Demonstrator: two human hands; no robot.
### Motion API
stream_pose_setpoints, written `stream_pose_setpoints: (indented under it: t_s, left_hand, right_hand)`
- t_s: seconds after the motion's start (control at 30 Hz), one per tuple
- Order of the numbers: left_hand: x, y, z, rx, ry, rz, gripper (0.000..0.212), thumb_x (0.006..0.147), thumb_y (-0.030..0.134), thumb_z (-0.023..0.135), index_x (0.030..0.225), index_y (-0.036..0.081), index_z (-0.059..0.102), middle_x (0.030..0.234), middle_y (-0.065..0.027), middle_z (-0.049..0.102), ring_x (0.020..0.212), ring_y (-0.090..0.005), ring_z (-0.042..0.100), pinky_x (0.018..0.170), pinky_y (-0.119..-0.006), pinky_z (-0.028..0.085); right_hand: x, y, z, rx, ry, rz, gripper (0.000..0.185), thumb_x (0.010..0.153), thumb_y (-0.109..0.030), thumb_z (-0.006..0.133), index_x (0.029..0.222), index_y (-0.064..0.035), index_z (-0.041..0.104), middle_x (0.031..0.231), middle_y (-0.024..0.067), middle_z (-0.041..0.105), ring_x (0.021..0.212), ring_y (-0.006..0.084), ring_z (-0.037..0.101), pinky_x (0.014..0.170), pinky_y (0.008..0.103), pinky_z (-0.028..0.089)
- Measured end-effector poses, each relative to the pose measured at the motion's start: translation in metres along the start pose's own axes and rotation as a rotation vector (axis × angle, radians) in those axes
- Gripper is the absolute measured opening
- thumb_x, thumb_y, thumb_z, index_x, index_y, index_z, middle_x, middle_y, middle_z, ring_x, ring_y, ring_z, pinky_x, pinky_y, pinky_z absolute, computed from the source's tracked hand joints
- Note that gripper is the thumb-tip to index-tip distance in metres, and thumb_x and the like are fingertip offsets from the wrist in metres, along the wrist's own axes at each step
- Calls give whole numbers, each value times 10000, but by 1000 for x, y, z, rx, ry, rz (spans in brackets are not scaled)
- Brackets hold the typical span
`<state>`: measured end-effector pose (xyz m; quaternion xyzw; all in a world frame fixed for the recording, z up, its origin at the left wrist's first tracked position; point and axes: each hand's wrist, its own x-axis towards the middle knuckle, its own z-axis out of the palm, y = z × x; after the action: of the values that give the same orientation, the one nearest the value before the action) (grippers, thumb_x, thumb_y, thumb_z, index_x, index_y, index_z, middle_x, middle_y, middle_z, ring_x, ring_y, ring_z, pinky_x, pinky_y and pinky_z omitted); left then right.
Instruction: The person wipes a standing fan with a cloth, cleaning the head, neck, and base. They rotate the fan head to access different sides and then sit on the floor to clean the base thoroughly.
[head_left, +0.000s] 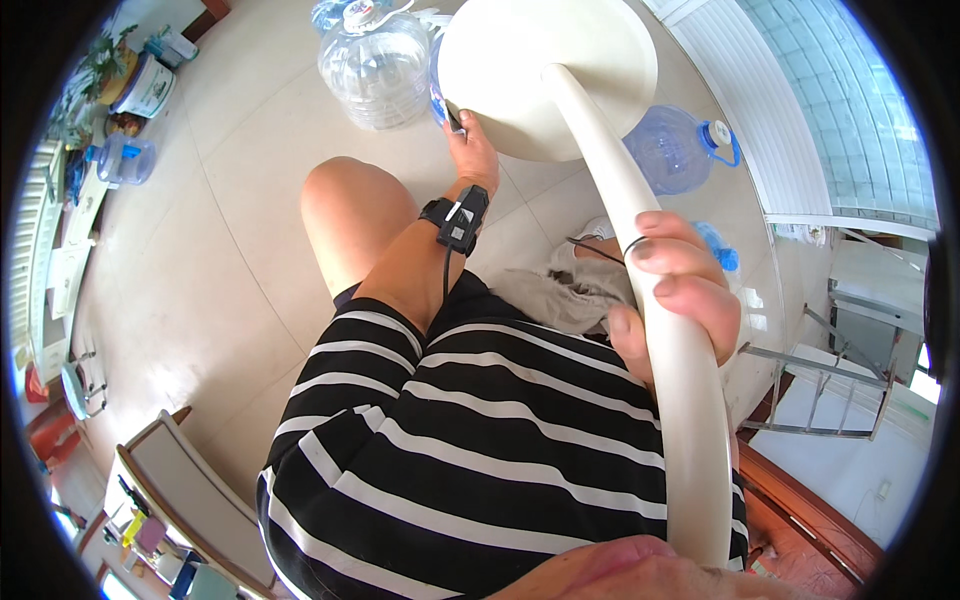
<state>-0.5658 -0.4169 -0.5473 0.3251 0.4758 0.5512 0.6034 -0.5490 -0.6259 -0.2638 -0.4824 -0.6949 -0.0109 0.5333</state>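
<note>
A white pole (679, 360) runs from close under my chin to a round white disc-shaped base (510, 90), tilted over the floor. My right hand (686, 281) is wrapped around the pole, with a thin black cord beside its fingers. At the disc's lower left edge, my left hand (474, 154) pinches a thin, dark, flat object (453, 118) under its thumb. The disc hides most of those fingers, so what the object is stays unclear. A black device (463, 217) with a cable is strapped to my left wrist.
A large clear water bottle (375, 67) stands left of the disc, and a blue water bottle (667, 150) lies at its right. Grey cloth (562, 296) is by my leg. Farther off are a metal ladder-like frame (817, 382), a potted plant (105, 64) and a cabinet (199, 495).
</note>
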Motion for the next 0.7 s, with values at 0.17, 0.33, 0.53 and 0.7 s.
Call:
stream_pose_setpoints:
  t_s: [0.17, 0.33, 0.53, 0.7]
  left_hand:
    - [11, 36, -23, 543, -98, 662, 540, 896, 65, 571, 1422, 52, 452, 1404, -195, 493, 1282, -312, 480, 1060, -413, 380]
    - [29, 79, -23, 1211, -677, 1354, 575, 839, 50, 571, 1403, 145, 511, 1500, -82, 455, 1414, -256, 395, 1179, -472, 262]
    - [63, 112, 11, 1390, -700, 1632, 502, 913, 157, 510, 1413, 201, 504, 1470, -32, 491, 1408, -209, 400, 1196, -490, 213]
    - [54, 91, 7, 1091, -278, 1241, 585, 775, 76, 592, 1356, 112, 533, 1434, -123, 499, 1391, -315, 404, 1158, -530, 240]
  right_hand:
    - [0, 1, -13, -34, -220, 12, 356, 764, 108, 656, 1001, -63, 453, 974, 159, 609, 909, 349, 649, 798, 460, 569]
    - [-1, 5, -2, -7, -109, -48, 297, 706, 127, 640, 897, -48, 493, 868, 135, 616, 795, 339, 653, 703, 415, 580]
    - [13, 2, 1, -9, -3, -54, 229, 642, 124, 629, 788, -29, 541, 764, 112, 621, 693, 319, 654, 604, 349, 571]
    - [17, 3, 11, 10, 33, -81, 237, 636, 121, 643, 801, -24, 553, 780, 110, 628, 725, 312, 664, 613, 336, 573]
